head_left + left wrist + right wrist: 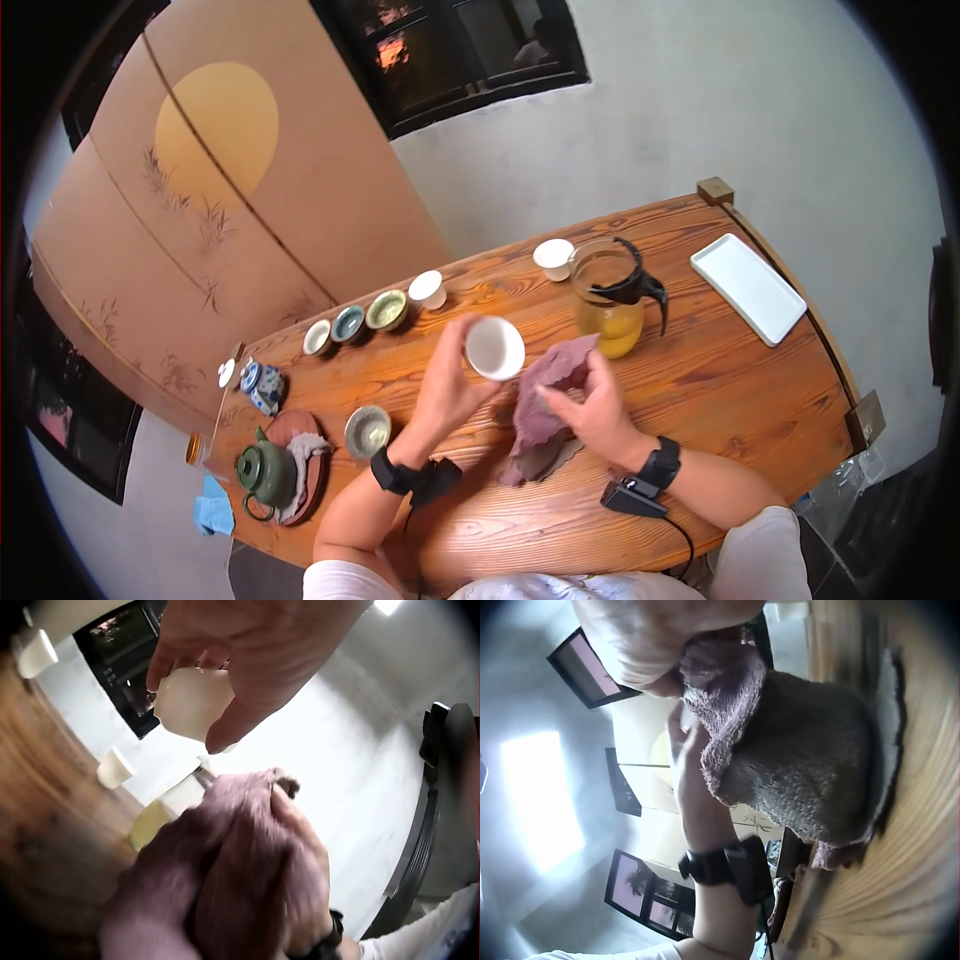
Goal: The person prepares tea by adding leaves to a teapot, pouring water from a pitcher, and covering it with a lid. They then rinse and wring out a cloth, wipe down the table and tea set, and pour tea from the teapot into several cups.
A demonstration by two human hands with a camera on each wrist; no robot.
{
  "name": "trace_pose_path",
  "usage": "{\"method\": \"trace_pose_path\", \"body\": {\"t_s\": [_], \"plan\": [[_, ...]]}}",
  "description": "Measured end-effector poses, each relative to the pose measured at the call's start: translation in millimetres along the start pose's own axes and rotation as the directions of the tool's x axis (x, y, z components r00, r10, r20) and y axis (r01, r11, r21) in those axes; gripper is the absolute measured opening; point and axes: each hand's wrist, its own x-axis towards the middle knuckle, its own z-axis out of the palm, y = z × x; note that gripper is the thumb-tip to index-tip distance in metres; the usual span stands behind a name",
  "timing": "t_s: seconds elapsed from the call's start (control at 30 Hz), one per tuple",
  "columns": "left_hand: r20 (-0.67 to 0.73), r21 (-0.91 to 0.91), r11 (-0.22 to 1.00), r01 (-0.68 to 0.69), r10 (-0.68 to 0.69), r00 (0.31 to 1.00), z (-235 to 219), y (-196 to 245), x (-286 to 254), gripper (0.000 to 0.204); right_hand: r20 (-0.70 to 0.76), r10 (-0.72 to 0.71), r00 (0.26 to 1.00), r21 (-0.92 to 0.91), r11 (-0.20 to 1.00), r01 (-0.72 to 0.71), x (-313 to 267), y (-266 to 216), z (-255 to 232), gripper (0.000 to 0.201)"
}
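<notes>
My left hand [447, 388] holds a small white cup [495, 349] above the middle of the table, its mouth tilted toward the head camera. In the left wrist view, fingers and thumb curl round the sides of the cup [193, 701]. Just right of it, my right hand [603, 415] pinches a mauve towel [543, 402] between thumb and fingers. Its lower folds hang to the wooden tabletop, where a greyish part [548, 455] spreads out. The right wrist view shows the towel's fuzzy, grey-looking side [802, 757] below the hand.
Beyond the towel stands a glass pitcher [622, 325] of yellow liquid with a black handle, beside a white cup [553, 259]. A white tray [748, 289] lies right. Leftward are another white cup [427, 290], small bowls [387, 311], a speckled bowl [368, 432], and a green teapot [265, 472].
</notes>
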Motion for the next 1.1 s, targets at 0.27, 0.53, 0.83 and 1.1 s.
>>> {"method": "trace_pose_path", "body": {"t_s": [0.27, 0.53, 0.83, 1.1], "plan": [[0.083, -0.103, 0.991, 0.091, -0.082, 0.993, 9, 26, -57, 0.063, 0.442, -0.266, 0.856, -0.594, 0.628, 0.502, 7, -24, 9, 0.017], [0.07, 0.086, 0.991, -0.1, 0.094, 0.993, 13, 28, -67, 0.067, 0.65, -0.106, 0.752, -0.553, 0.614, 0.564, -22, -33, 22, 0.021], [0.083, 0.17, 0.96, -0.224, 0.213, 0.974, 8, 31, -72, 0.072, 0.654, -0.036, 0.756, -0.453, 0.781, 0.43, -25, -26, 19, 0.027], [0.134, 0.142, 0.962, -0.232, 0.214, 0.968, 6, 9, -61, 0.07, 0.421, 0.127, 0.898, -0.466, 0.88, 0.094, -17, -23, 17, 0.027]]}}
